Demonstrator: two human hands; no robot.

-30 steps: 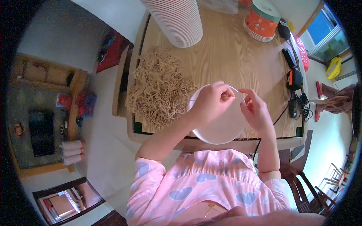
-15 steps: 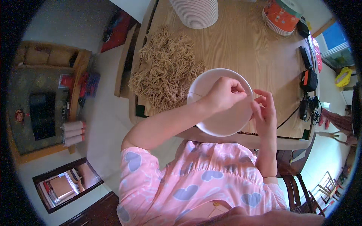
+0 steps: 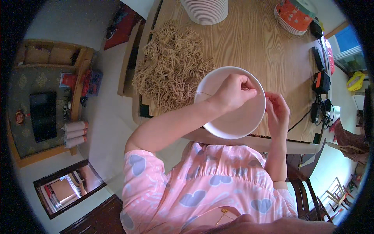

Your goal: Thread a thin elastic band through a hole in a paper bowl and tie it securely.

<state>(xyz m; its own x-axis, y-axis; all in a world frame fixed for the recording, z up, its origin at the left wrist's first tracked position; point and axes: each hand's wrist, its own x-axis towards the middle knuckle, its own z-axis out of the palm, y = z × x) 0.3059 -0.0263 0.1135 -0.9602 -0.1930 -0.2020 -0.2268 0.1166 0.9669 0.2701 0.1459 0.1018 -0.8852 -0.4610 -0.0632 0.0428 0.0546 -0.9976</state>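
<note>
A white round paper bucket [image 3: 233, 126] rests at the table's near edge, its mouth facing me. My left hand [image 3: 235, 91] reaches inside it, thumb and fingers pinched together near the right inner wall. A thin tan cord [image 3: 202, 93] crosses the bucket's left rim and runs behind my left wrist toward the pinch; its far end is hidden. Outside the right rim, my right hand [image 3: 278, 110] has bent fingers with the tips pressed against the bucket's side. Left of the bucket lies a big tangled heap of tan cords [image 3: 171, 66].
A tall stack of nested white buckets [image 3: 206, 9] stands at the table's far side. An orange patterned bucket [image 3: 295, 17] is at the far right. Black power adapters [image 3: 320, 82] and cables [image 3: 327, 109] lie along the right edge of the wooden table [image 3: 249, 46].
My right hand's fingers have drawn in against the bucket's outer side and point less upward. The bucket and my left hand have shifted slightly up and right in view.
</note>
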